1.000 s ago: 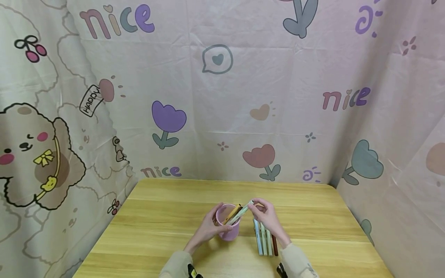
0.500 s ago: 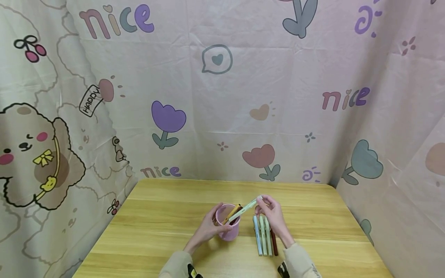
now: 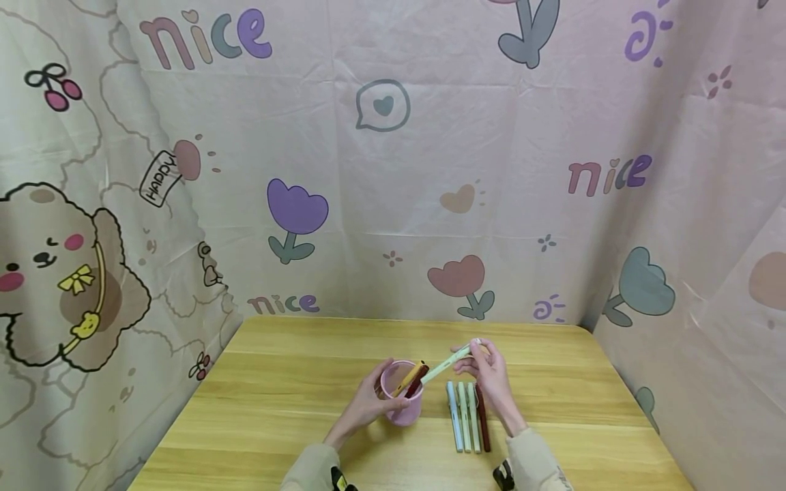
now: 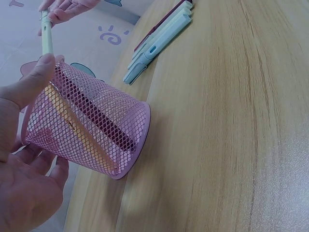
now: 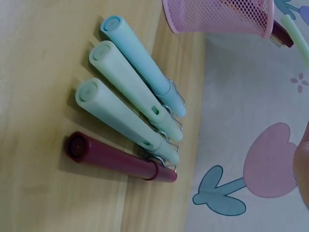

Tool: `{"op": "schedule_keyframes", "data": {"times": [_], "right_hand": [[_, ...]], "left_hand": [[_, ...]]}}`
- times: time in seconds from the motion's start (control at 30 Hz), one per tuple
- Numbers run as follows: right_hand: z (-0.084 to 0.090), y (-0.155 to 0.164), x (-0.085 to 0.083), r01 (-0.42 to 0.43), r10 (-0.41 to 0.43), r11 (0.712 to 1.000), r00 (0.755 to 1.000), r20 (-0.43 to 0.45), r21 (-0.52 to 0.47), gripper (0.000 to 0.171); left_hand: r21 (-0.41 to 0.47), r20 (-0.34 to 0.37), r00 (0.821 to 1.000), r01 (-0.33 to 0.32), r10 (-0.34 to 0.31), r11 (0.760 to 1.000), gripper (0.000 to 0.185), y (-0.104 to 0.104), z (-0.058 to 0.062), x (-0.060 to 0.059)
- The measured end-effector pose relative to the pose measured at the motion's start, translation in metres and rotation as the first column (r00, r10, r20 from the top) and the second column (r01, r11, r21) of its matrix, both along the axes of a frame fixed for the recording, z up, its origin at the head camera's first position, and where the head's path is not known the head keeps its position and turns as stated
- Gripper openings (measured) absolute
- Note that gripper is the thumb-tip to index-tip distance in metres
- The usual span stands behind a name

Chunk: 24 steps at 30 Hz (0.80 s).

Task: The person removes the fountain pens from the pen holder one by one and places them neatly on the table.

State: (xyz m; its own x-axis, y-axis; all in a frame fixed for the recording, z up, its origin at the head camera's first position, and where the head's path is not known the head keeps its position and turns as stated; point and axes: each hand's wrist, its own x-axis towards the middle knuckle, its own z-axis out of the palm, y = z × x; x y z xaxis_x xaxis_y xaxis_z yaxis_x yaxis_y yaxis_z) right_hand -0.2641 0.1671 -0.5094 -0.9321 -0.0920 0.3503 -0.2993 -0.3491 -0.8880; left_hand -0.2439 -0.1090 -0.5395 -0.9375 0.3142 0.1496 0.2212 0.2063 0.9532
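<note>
left hand [image 3: 370, 402] round the pink mesh cup [image 3: 404, 417], right hand [image 3: 493, 380] pinching a pale green pen [image 3: 445, 366]

a pale printed cloth [image 3: 381, 167] hangs behind a wooden table [image 3: 264, 409]. the left hand curls round the cup, roughly midway between the table's left and right edges. to its right, the other hand grips the pen near the top; the pen slants down to the cup's rim, whether inside or not cannot be told. between the cup and the table's right edge, a light blue pen [image 5: 140, 58], two more pale green pens [image 5: 128, 82] and a dark red pen [image 5: 118, 159] lie side by side. a yellow pen [image 3: 408, 377] and another dark red pen [image 3: 417, 382] lean inside the cup.
</note>
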Motion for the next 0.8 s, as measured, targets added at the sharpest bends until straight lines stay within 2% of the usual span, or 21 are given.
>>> {"op": "schedule_keyframes", "data": {"times": [0.27, 0.47, 0.8], "right_hand": [[0.004, 0.013, -0.001, 0.042, -0.042, 0.999, 0.999, 0.007, -0.023, 0.009], [0.004, 0.022, 0.000, 0.064, -0.064, 0.997, 0.998, 0.003, -0.036, 0.013], [-0.001, 0.034, 0.000, 0.097, -0.095, 0.995, 0.993, 0.073, -0.028, 0.022]], "left_hand": [[-0.013, 0.011, 1.000, -0.002, 0.002, 1.000, 0.099, -0.001, -0.001, 0.000], [-0.005, 0.010, 1.000, 0.003, -0.003, 1.000, 0.099, -0.002, -0.001, 0.000], [-0.004, 0.010, 1.000, 0.011, -0.011, 1.000, 0.099, -0.001, 0.001, 0.002]]}}
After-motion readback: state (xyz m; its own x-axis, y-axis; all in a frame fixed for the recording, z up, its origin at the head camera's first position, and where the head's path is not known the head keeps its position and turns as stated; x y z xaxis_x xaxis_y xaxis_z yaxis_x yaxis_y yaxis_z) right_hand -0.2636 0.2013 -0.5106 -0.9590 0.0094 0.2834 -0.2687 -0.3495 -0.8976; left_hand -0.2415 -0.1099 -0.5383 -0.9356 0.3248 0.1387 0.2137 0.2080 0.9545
